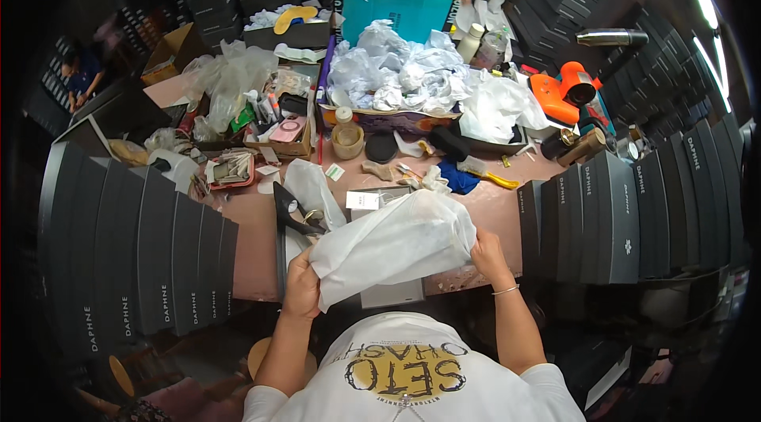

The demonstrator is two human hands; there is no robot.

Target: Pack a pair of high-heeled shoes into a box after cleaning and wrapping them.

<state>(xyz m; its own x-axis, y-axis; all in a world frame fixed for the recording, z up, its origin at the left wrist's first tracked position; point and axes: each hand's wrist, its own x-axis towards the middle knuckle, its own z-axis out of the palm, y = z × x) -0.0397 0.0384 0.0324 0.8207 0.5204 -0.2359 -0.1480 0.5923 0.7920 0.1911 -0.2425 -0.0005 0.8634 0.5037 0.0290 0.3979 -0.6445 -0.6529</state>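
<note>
A white sheet, tissue paper or thin cloth [392, 244], is stretched between my hands above the front edge of the table. My left hand [301, 283] is closed on its left edge. Its right end is gripped by my right hand [488, 254], with a bracelet on that wrist. A black heeled shoe [290, 214] lies just beyond my left hand, beside another piece of white wrapping [311, 184]. Behind the sheet shows a small white tag [362, 200]. Part of a light grey box or lid [394, 294] shows below the sheet, the rest hidden.
Stacks of dark shoe boxes flank the table at left [151, 248] and right [626, 220]. A carton of crumpled white paper [396, 73] stands at the back. A yellow-handled brush [499, 179], a jar [346, 139] and an orange heat tool [567, 93] lie around it.
</note>
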